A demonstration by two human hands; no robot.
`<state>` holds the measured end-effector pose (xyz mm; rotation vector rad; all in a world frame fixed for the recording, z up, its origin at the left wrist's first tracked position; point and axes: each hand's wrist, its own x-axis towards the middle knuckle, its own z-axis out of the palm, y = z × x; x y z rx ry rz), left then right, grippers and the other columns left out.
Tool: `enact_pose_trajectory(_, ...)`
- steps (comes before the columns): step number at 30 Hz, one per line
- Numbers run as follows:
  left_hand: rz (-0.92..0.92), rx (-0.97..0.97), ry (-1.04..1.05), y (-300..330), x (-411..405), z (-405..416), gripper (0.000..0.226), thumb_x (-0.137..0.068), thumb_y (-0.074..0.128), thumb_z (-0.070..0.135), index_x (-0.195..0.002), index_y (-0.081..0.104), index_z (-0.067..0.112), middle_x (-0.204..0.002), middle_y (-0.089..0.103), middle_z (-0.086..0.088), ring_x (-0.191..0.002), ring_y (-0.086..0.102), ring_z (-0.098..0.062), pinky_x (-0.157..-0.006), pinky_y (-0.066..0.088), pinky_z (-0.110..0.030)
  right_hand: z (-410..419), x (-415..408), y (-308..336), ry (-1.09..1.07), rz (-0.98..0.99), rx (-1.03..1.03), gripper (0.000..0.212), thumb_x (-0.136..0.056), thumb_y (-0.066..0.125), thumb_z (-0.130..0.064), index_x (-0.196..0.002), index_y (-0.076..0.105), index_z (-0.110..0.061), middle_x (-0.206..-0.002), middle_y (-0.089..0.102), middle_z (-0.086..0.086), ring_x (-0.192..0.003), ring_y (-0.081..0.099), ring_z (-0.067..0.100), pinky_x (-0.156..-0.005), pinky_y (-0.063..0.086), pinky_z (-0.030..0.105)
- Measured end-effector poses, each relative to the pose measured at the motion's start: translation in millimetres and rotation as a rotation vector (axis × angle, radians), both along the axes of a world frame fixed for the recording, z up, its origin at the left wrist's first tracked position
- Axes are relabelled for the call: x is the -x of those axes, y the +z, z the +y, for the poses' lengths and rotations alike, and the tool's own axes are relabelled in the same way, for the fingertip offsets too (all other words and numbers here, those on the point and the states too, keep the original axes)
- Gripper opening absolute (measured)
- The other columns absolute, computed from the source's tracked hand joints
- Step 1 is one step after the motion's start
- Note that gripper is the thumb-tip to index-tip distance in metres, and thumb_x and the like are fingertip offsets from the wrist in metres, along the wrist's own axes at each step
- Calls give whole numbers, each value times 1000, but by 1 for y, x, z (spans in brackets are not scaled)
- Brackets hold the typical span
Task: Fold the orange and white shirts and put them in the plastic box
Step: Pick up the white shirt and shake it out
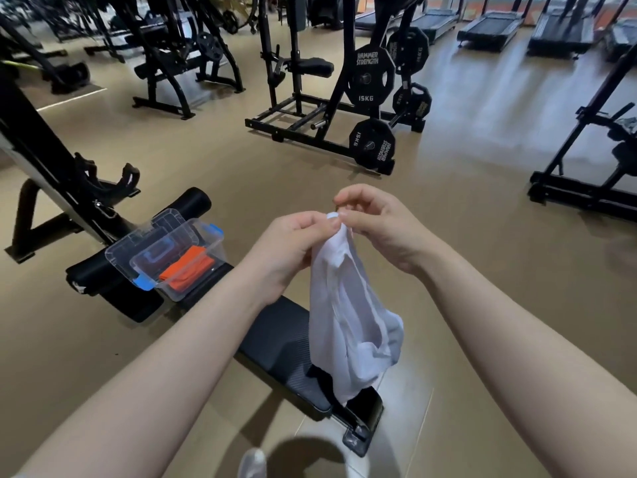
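Observation:
A white shirt [351, 322] hangs bunched in the air above the black bench [275, 343]. My left hand [289, 246] and my right hand [375, 225] pinch its top edge close together, fingertips almost touching. The shirt's lower end drapes down to the near end of the bench. To the left, a clear plastic box [193, 267] with blue latches stands on the bench. A folded orange shirt [188, 270] lies inside it. The box's clear lid [144, 243] rests tilted against its far left side.
Black gym machines stand around: a frame with a slanted bar [58, 167] on the left, a weight rack with 15 kg plates [370, 77] ahead, treadmills [493, 25] at the back right. The tan floor [482, 270] spreads out to the right.

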<state>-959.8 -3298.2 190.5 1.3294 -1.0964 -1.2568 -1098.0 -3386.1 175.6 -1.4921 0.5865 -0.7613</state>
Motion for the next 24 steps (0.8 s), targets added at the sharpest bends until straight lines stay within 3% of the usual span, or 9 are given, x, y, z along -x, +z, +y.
enact_pose_trajectory(2, 24, -51, 62, -5, 3, 7, 14, -88, 59, 21, -80, 68, 15, -70, 65, -1, -61, 58, -13, -63, 46, -24, 5, -2, -10, -18, -4, -8, 14, -76, 64, -13, -84, 65, -24, -82, 62, -8, -80, 58, 8, -85, 45, 26)
enact_pose_trajectory(5, 72, -58, 146, -9, 2, 22, 13, -89, 56, 20, -90, 68, 13, -75, 66, -1, -67, 60, -15, -68, 47, -27, 23, -4, -19, -41, 20, -1, 8, -76, 62, -30, -81, 67, -29, -87, 65, -8, -88, 58, 15, -93, 44, 35)
enact_pose_trajectory(7, 115, -14, 201, -9, -1, 34, 15, -92, 53, 20, -88, 66, 15, -80, 67, -4, -73, 60, -17, -74, 48, -30, 39, -5, -23, -29, 19, 29, 13, -76, 61, -33, -85, 66, -25, -87, 65, -7, -86, 59, 13, -87, 46, 29)
enact_pose_trajectory(9, 173, 38, 234, -7, -3, 46, 18, -95, 49, 21, -85, 63, 17, -84, 66, -6, -79, 61, -19, -77, 48, -31, 58, -7, -23, -31, 129, 176, 7, -80, 64, -22, -86, 63, -24, -87, 64, -9, -82, 59, 7, -79, 49, 21)
enact_pose_trajectory(12, 188, 120, 256, -1, -7, 67, 19, -97, 44, 21, -84, 59, 19, -94, 64, -11, -88, 59, -21, -81, 47, -33, 82, -19, -24, -160, 353, 478, 15, -83, 57, -8, -69, 54, -13, -66, 52, -3, -65, 46, 7, -63, 40, 26)
enact_pose_trajectory(15, 168, 227, 273, 4, -10, 97, 19, -97, 43, 18, -85, 59, 18, -89, 65, -4, -82, 60, -14, -72, 51, -23, 99, -31, -20, -304, 385, 543, 15, -82, 49, -3, -67, 52, 0, -61, 50, 14, -58, 38, 12, -56, 29, 28)
enact_pose_trajectory(18, 220, 322, 348, 8, -16, 135, 21, -96, 44, 15, -81, 59, 18, -74, 66, 6, -69, 60, -6, -67, 51, -19, 120, -37, -22, -281, 428, 538, 30, -83, 48, 0, -56, 44, -13, -53, 39, -2, -54, 32, 8, -51, 24, 20)
enact_pose_trajectory(21, 251, 384, 418, 11, -24, 182, 21, -94, 45, 13, -78, 59, 17, -66, 65, 12, -62, 59, -2, -65, 50, -16, 156, -39, -34, -229, 518, 586, 45, -78, 42, 9, -53, 27, -25, -53, 32, -4, -58, 27, 11, -54, 22, 26)
enact_pose_trajectory(24, 348, 416, 454, 10, -34, 225, 32, -93, 45, 13, -70, 65, 23, -68, 67, 10, -67, 63, -2, -67, 52, -16, 191, -35, -49, -149, 573, 497, 54, -67, 33, 17, -42, 41, -31, -46, 44, -10, -56, 36, 8, -49, 25, 16)
